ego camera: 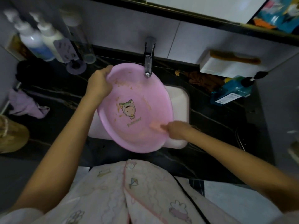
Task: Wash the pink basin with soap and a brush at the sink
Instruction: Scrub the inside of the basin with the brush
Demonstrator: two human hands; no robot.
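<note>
- One view only, from the head. The pink basin (142, 97) is tilted over the white sink (181, 101), its far rim just under the spout of the faucet (149, 59) at 12 o'clock.
- The left hand (98, 81) has its fingers curled over the basin's rim at about 10 o'clock and holds it up.
- The right hand (175, 129) is closed round a pale pink tool (155, 126) pressed to the inner wall at about 5 o'clock. The tool is motion-blurred; it is probably the brush.
- Yellowish smears (124, 85) dot the inside from 11 o'clock down to the middle, so the scrubbing looks far from done.
- Risk: only one hand carries the basin by a thin rim. Once soapy, a hard stroke at 5 o'clock could twist it loose and drop it into the sink.
- Risk: the rim sits so near the spout that tipping it further could knock the faucet.
- Risk: the basin overhangs the dark counter (210, 120), so rinse water could run off its near edge onto the counter or the person's clothes.
- Writing: a cartoon figure (127, 109) is printed in the middle, with a short line of lettering beneath, too small to read.
- The white label on the blue pack (233, 92) at 3 o'clock and the bottles (32, 38) at 10 o'clock are also illegible.
</note>
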